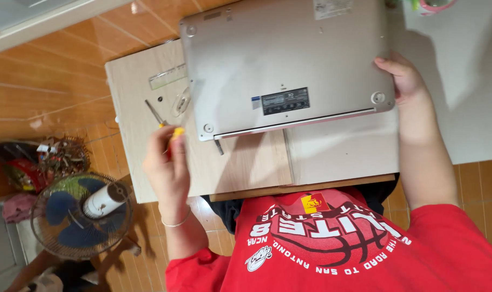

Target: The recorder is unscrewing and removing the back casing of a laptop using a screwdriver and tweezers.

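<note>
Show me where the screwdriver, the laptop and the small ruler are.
screwdriver (160, 120): head view, on its metal shaft above the yellow handle.
laptop (281, 59): head view, on its grey underside.
small ruler (167, 76): head view, on its clear middle.
</note>
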